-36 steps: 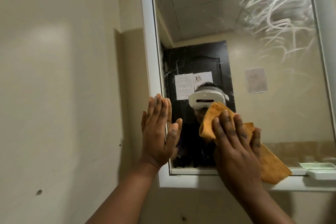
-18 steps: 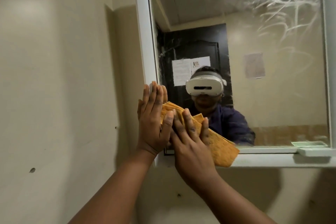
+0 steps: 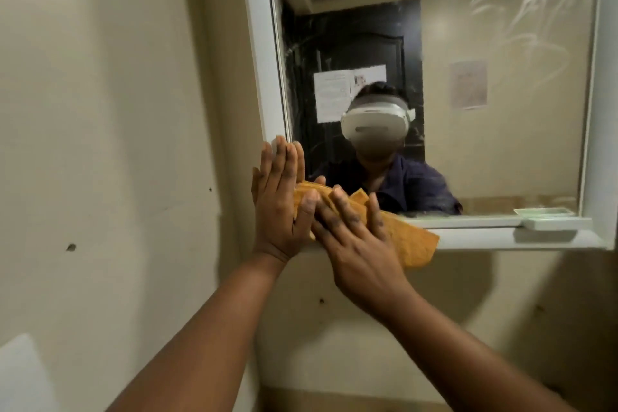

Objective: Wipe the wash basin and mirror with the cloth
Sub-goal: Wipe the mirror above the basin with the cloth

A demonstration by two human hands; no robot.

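A white-framed mirror (image 3: 501, 130) hangs on the beige wall, with white smear streaks in its upper right. My right hand (image 3: 354, 237) presses an orange cloth (image 3: 411, 241) flat against the mirror's lower left corner, fingers straight. The cloth hangs down over the bottom frame. My left hand (image 3: 281, 201) lies flat with straight fingers on the left frame edge, touching the cloth's left end. The wash basin is out of view.
A pale green soap dish (image 3: 551, 221) sits on the mirror's bottom ledge at the right. The beige wall (image 3: 110, 144) fills the left. A white object's corner (image 3: 20, 375) shows at the bottom left.
My right hand slid the cloth left and down from the mirror's lower middle to its lower left corner, up against my left hand. The left hand stayed on the frame.
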